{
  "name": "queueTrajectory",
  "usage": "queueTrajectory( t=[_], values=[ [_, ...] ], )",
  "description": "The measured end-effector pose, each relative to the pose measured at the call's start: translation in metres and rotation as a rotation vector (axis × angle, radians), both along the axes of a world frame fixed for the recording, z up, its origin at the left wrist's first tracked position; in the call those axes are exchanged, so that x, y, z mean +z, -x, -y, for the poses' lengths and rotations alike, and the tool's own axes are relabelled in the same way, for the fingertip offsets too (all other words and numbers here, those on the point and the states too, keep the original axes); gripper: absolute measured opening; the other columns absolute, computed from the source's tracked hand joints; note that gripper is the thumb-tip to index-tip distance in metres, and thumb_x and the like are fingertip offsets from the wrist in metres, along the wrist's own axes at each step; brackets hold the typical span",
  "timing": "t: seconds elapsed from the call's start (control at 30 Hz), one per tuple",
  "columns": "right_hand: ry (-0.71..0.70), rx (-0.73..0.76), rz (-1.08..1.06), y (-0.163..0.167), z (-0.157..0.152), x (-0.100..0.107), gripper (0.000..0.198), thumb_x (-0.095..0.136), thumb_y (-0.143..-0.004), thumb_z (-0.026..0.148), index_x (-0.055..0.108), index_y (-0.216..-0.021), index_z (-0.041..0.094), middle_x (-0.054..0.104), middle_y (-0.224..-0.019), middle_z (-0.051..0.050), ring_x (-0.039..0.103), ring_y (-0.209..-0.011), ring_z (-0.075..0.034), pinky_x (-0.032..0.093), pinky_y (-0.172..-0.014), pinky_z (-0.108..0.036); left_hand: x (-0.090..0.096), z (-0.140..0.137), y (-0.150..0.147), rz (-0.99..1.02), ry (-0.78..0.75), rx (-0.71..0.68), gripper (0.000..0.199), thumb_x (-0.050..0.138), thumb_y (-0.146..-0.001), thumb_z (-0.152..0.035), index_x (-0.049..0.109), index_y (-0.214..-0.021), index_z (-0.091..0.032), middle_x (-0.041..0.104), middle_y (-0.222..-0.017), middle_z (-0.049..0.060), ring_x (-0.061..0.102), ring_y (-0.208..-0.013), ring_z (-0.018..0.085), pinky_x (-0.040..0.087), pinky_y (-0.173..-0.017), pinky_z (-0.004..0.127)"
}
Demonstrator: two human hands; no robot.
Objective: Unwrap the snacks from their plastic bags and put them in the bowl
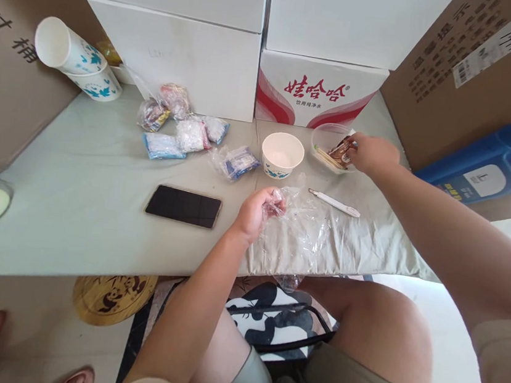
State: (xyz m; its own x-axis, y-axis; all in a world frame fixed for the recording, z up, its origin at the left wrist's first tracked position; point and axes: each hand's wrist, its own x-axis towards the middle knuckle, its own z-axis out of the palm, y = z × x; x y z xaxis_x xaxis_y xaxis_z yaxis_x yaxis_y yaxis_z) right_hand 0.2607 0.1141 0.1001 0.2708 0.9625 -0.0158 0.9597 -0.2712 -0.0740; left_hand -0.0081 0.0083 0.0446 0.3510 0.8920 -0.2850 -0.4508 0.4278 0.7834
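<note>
My left hand (260,212) is closed on a crumpled clear plastic bag (300,225), which spreads over the cloth to its right. My right hand (374,153) reaches to the clear plastic bowl (320,136), its fingers closed on a brown packet (342,150) at the bowl's right side. Pale sticks or strips lie beside the packet inside. Between my hands stands a white paper bowl (283,151) with blue leaf prints. A white slim cutter-like tool (334,202) rests on the cloth below the plastic bowl.
Several small wrapped packets (192,135) lie left of the paper bowl, with a black phone (183,205) nearer me. Stacked paper cups (79,58) lean at the far left. White boxes (321,94) wall off the back; a blue bottle (483,160) stands out at right.
</note>
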Motion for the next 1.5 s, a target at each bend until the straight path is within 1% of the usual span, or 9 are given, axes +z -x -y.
queueTrajectory(
  t=[0.27,0.47,0.63,0.73,0.87,1.1,1.23,1.4,1.5],
  values=[
    [-0.388,0.329,-0.235,0.022,0.057,-0.009,0.04,0.053,-0.084,0.016,0.066,-0.122,0.014,0.066,-0.112,-0.018,0.06,-0.108,-0.029,0.047,-0.094,-0.046,-0.001,0.003,0.005,0.056,0.008,-0.096,0.014,0.054,-0.066,-0.025,0.064,-0.063,-0.016,0.06,-0.07,0.005,0.057,-0.069,0.015,0.048,-0.067,0.028],
    [-0.268,0.475,-0.846,0.044,0.14,-0.074,0.068,0.06,-0.081,0.034,0.044,-0.146,0.025,0.051,-0.152,-0.014,0.048,-0.141,-0.033,0.042,-0.113,-0.055,0.006,0.009,0.01,0.159,0.094,-0.361,0.03,0.06,-0.059,-0.032,0.071,-0.082,-0.017,0.072,-0.1,0.014,0.066,-0.108,0.036,0.056,-0.074,0.042],
    [-0.006,0.5,-1.218,0.056,0.156,-0.087,0.07,0.072,-0.078,0.054,0.053,-0.138,0.023,0.059,-0.144,-0.014,0.054,-0.137,-0.033,0.046,-0.112,-0.052,0.002,0.014,0.01,0.167,0.155,-0.57,0.024,0.064,-0.054,-0.038,0.049,-0.052,-0.019,0.074,-0.096,0.018,0.066,-0.108,0.047,0.056,-0.071,0.052],
    [0.112,0.484,-1.359,0.059,0.155,-0.08,0.042,0.067,-0.083,0.059,0.065,-0.099,0.021,0.073,-0.099,-0.008,0.071,-0.101,-0.026,0.057,-0.094,-0.044,-0.002,0.009,0.009,0.136,0.135,-0.399,0.031,0.063,-0.062,-0.042,0.043,-0.054,-0.02,0.073,-0.088,0.017,0.069,-0.105,0.045,0.056,-0.07,0.051],
    [-0.115,0.169,-1.453,0.051,0.154,-0.077,0.036,0.067,-0.084,0.057,0.054,-0.086,0.024,0.057,-0.067,0.004,0.061,-0.06,-0.014,0.057,-0.068,-0.032,-0.006,-0.003,0.009,0.128,0.118,-0.141,0.028,0.063,-0.072,-0.046,0.052,-0.067,-0.02,0.075,-0.099,0.012,0.073,-0.099,0.036,0.058,-0.075,0.047],
    [-0.493,-0.232,-1.456,0.029,0.149,-0.068,0.024,0.066,-0.084,0.041,0.048,-0.087,0.025,0.053,-0.071,0.005,0.037,-0.044,-0.006,0.028,-0.04,-0.022,-0.013,-0.01,0.011,-0.112,0.065,-0.189,0.077,0.087,-0.062,-0.034,0.05,-0.13,-0.028,0.078,-0.1,0.007,0.077,-0.085,0.025,0.059,-0.072,0.032],
    [-0.578,-0.28,-1.473,0.022,0.143,-0.068,0.02,0.064,-0.085,0.037,0.048,-0.087,0.025,0.052,-0.07,0.006,0.032,-0.042,-0.006,0.025,-0.038,-0.022,-0.016,-0.013,0.014,-0.302,0.037,-0.106,0.08,0.089,-0.063,-0.028,0.05,-0.133,-0.025,0.072,-0.07,-0.002,0.07,-0.056,0.014,0.05,-0.053,0.018],
    [-0.636,-0.308,-1.512,0.016,0.138,-0.073,0.02,0.064,-0.08,0.032,0.049,-0.092,0.027,0.051,-0.066,0.009,0.03,-0.04,-0.005,0.021,-0.039,-0.019,-0.02,-0.015,0.02,-0.259,-0.108,0.111,0.103,0.092,-0.059,-0.033,0.035,-0.145,-0.036,0.073,-0.075,-0.006,0.072,-0.061,0.013,0.053,-0.056,0.018],
    [-0.643,-0.304,-1.54,0.012,0.138,-0.076,0.017,0.061,-0.076,0.026,0.053,-0.091,0.026,0.052,-0.068,0.008,0.033,-0.041,-0.005,0.023,-0.041,-0.02,-0.027,-0.016,0.023,-0.265,-0.203,0.183,0.078,0.091,-0.06,-0.032,0.052,-0.128,-0.032,0.073,-0.078,-0.005,0.072,-0.065,0.012,0.055,-0.062,0.02]
  ],
)
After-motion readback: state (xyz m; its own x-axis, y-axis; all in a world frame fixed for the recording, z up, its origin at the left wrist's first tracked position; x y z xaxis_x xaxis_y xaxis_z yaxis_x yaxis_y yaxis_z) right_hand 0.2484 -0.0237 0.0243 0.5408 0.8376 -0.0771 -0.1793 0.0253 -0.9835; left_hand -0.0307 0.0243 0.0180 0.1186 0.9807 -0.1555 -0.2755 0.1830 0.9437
